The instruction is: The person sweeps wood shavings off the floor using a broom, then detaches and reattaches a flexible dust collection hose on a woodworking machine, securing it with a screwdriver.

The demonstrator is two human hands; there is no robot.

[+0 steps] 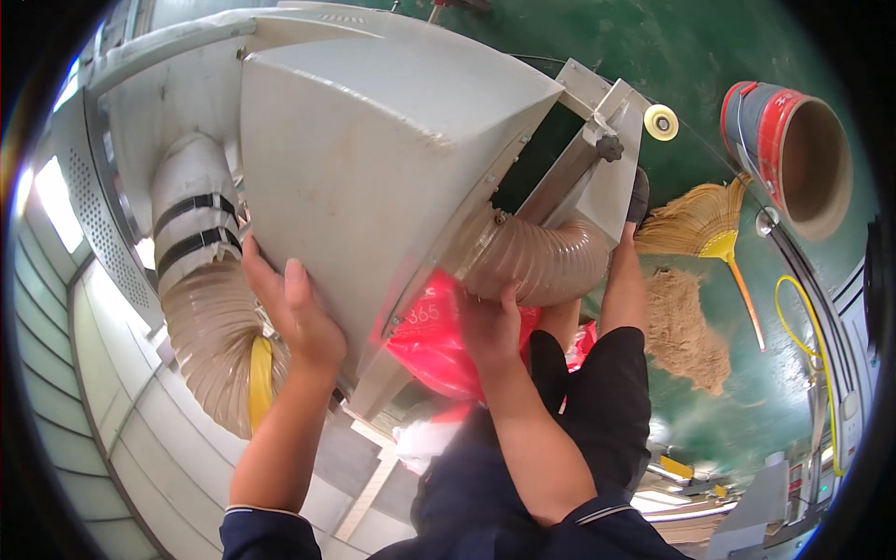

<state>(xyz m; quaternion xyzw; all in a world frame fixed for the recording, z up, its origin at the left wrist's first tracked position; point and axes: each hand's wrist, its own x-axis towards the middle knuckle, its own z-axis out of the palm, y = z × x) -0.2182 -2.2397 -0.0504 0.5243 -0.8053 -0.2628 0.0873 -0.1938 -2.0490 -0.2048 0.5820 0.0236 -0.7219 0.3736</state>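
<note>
Head view, looking down. Two forearms in dark blue sleeves rise from the lower edge. The left hand (297, 313) lies flat and open against the lower left face of a large grey metal hood (373, 149), fingers spread upward and thumb along the edge; it grips nothing. The right hand (490, 327) is pressed to the underside of a ribbed, translucent brown hose (537, 261) where that hose joins the hood, with a red plastic bag (429, 341) just beneath the palm. The fingers curl out of sight, so whether they close on the bag's rim or only push against the hose cannot be told. The bag hangs below the hood's outlet, between the two hands, above the person's dark trousers. To the left, a second, wider hose (210, 345) curves down beside the hood, bound by black straps and a yellow band. Farther right, on the green floor (747, 373), lies a heap of sawdust (686, 327), with a straw broom (700, 224) touching its upper end. Beyond the broom stands a red and grey bucket (793, 149), lying tilted with its mouth toward the camera. A yellow cable (793, 317) loops along the right rim.
</note>
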